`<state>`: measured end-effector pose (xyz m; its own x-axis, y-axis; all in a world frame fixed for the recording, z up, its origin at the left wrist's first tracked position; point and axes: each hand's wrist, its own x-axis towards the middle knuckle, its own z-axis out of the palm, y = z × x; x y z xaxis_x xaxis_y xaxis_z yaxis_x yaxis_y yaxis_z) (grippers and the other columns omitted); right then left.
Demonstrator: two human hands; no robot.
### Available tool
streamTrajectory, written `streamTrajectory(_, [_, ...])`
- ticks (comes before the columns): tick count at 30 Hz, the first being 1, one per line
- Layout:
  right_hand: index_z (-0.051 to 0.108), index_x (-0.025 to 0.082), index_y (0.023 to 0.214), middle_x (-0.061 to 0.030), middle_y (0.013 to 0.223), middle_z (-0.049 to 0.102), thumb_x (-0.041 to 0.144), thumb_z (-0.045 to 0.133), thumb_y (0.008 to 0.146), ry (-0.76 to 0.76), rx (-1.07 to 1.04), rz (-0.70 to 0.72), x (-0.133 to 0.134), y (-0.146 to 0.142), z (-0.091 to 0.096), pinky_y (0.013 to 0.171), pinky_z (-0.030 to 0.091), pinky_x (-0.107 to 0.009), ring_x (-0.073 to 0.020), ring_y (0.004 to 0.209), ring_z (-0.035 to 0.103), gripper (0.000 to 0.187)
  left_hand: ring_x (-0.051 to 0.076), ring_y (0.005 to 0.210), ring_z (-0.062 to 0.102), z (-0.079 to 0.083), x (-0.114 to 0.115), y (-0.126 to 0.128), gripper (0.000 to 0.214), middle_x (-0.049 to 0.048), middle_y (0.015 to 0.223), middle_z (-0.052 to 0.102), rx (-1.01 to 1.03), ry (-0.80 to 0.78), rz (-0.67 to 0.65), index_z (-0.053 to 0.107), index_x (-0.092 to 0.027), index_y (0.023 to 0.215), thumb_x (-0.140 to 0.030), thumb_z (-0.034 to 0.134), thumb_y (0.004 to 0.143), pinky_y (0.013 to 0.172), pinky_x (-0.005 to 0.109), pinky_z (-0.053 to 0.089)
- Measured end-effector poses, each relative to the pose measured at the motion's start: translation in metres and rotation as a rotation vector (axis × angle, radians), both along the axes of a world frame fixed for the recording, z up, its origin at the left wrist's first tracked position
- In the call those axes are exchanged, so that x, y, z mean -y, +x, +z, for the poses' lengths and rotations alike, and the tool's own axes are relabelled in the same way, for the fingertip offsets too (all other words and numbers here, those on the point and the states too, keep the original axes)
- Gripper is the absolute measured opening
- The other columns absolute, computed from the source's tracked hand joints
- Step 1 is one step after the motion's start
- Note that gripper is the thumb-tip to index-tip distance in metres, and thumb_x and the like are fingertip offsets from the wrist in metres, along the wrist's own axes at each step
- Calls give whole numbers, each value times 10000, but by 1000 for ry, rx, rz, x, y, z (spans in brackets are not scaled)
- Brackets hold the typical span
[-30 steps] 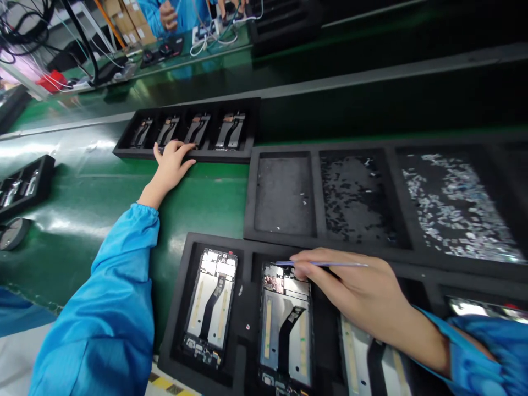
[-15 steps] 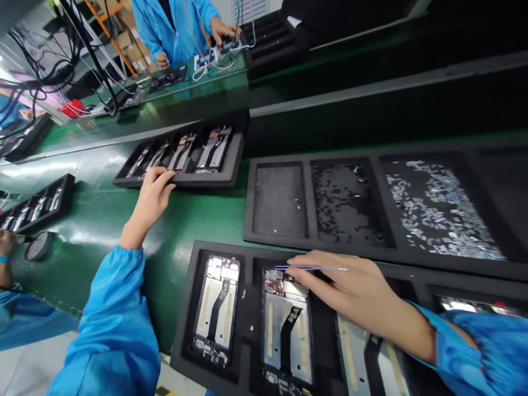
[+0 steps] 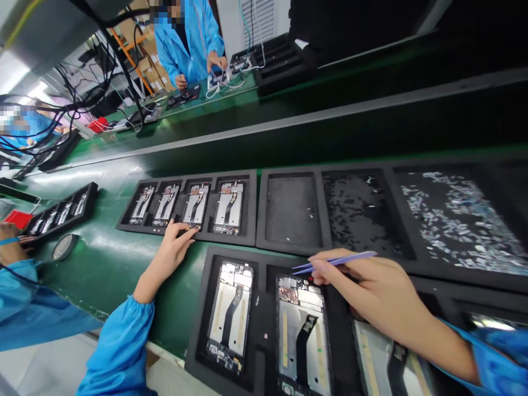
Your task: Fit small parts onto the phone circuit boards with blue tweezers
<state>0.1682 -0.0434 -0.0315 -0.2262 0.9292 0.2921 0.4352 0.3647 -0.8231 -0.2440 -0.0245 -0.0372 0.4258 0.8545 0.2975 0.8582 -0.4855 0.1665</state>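
Observation:
My left hand (image 3: 171, 250) has its fingers closed on the front edge of a black foam tray (image 3: 124, 224), which lies flat with several opened phones in its slots. My right hand (image 3: 371, 286) pinches purple tweezers (image 3: 355, 258). Their tips point left, just above the top end of an opened phone (image 3: 303, 335) in the nearer black foam tray (image 3: 198, 330). Another opened phone (image 3: 231, 313) sits in the slot to its left. A third phone (image 3: 388, 352) is partly covered by my right hand and forearm.
A parts tray (image 3: 325, 214) behind my right hand holds black scraps and many small silvery pieces. At left are another phone tray (image 3: 61, 212), a round dish (image 3: 64, 247) and a co-worker's hand (image 3: 12, 245). Another person (image 3: 190, 49) works across the green bench (image 3: 111, 264).
The far phone tray has come down from a tilt to lie flat beside the parts tray, with my left hand at its edge. The tweezers have turned in my right hand. The view has shifted.

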Motion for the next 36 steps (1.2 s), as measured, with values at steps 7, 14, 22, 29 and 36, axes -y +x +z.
streamTrajectory(7, [677,217,749,-12,565,609,676,622,898,-351,-271,-34,-2,-2,13,471,516,-263,-155,506,610,486,233,1129,599,17,7,17,301,79,1164,595,121,-15,-22,620,-219,1293,-207,517,1010,1138,524,420])
streamTrajectory(14, [615,203,817,45,532,493,656,700,852,-471,-440,-86,-11,5,3,443,364,-243,-111,461,458,462,175,887,628,52,30,109,164,33,940,665,171,-44,-297,637,-213,1114,-167,550,984,805,333,529])
streamTrajectory(22, [395,225,565,36,543,353,663,631,904,-559,-386,-33,-17,33,17,454,270,-288,-114,494,327,602,286,913,530,24,9,165,436,138,1003,572,-21,-12,-37,608,-121,1079,-545,591,977,796,442,456])
streamTrajectory(29, [436,212,567,31,534,382,751,634,848,-549,-250,-74,-26,45,22,435,269,-272,-98,485,325,639,255,900,495,-4,-8,147,587,59,940,545,-68,-72,53,536,-180,978,-702,728,791,818,388,438])
streamTrajectory(36, [768,234,863,-48,675,662,643,759,820,-113,-202,-399,-19,59,52,600,553,-363,-183,609,638,411,295,972,476,2,-3,153,651,105,1042,519,-67,-108,-22,594,-180,1259,-676,676,846,886,454,451])
